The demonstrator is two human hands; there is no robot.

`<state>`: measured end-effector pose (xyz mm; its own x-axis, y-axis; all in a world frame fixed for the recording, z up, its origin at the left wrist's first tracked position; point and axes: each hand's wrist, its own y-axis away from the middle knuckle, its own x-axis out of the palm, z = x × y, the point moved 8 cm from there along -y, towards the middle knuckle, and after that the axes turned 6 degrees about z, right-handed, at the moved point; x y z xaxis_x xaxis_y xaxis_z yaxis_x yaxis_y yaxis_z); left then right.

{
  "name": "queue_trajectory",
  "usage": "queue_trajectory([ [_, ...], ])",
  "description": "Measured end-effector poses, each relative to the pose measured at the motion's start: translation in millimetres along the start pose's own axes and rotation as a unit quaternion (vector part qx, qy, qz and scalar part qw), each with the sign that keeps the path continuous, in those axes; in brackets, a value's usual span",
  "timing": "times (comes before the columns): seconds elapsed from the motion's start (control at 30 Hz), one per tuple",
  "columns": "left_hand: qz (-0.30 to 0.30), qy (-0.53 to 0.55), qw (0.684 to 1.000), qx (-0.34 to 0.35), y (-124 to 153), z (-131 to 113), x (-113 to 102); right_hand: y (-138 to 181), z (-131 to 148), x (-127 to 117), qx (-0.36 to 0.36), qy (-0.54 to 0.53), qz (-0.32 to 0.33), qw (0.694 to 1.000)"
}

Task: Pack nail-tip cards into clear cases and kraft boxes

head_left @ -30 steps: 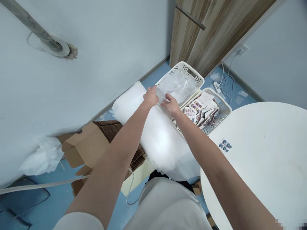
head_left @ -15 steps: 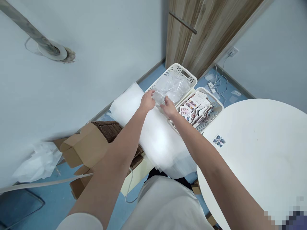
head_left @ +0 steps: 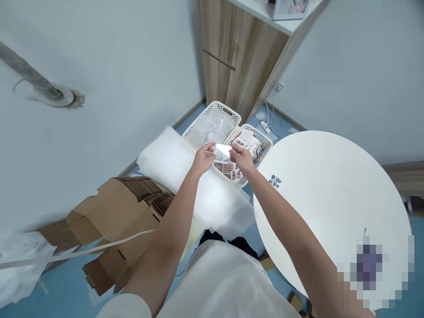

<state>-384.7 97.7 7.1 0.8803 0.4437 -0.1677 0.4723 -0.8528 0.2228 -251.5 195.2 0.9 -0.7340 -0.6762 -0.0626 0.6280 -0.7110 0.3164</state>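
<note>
step: both hands hold a small clear pouch (head_left: 222, 153) stretched between them; I read it as being pulled flat or worked at one edge
left hand (head_left: 202, 160): thumb and fingers closed in a pinch on the pouch's left end
right hand (head_left: 243, 160): pinched on the pouch's right end, other fingers curled in
pouch position: in the air between the hands, over the near end of the card basket (head_left: 266, 142), touching nothing else as far as I can tell
handling call: thin, limp film, so I'd keep a light pinch at both ends and some tension, or it folds and slips
pouch material: glossy see-through film, roughly rectangular, catches glare
far basket (head_left: 217, 104): cream plastic with perforated walls, full of crumpled clear film
card basket contents: flat printed cards with rows of small dark dots, stacked loosely
foam sheets (head_left: 172, 161): soft white stack just left of the baskets
table (head_left: 331, 190): round, smooth, white; one dotted card (head_left: 274, 180) near its edge
boxes (head_left: 115, 212): brown corrugated cardboard with open flaps, on the blue floor
</note>
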Motion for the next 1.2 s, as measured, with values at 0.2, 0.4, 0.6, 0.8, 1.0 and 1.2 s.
queue_trajectory([
  [0.2,0.113,0.077,0.991,0.004,38.2,-24.8,68.3,79.4,3.5,-57.5,0.049,-0.082,-0.04,0.995],
  [0.4,0.243,0.108,0.964,-0.021,91.8,-35.1,161.8,186.0,-27.8,-124.2,0.079,-0.122,-0.076,0.986],
  [0.6,0.362,0.079,0.928,-0.027,146.9,-46.4,262.8,287.6,-66.0,-181.3,0.095,-0.139,-0.111,0.979],
  [0.8,0.412,0.031,0.91,-0.02,193.3,-48.1,345.3,360.5,-96.8,-233.7,0.091,-0.182,-0.148,0.968],
  [1.0,0.328,-0.048,0.943,-0.019,222.8,-44.5,381.7,410.8,-130.4,-295.7,0.077,-0.221,-0.264,0.936],
  [1.2,0.326,-0.083,0.942,0.012,263.7,-49.6,413.4,429.8,-144.2,-316.7,0.065,-0.247,-0.297,0.92],
])
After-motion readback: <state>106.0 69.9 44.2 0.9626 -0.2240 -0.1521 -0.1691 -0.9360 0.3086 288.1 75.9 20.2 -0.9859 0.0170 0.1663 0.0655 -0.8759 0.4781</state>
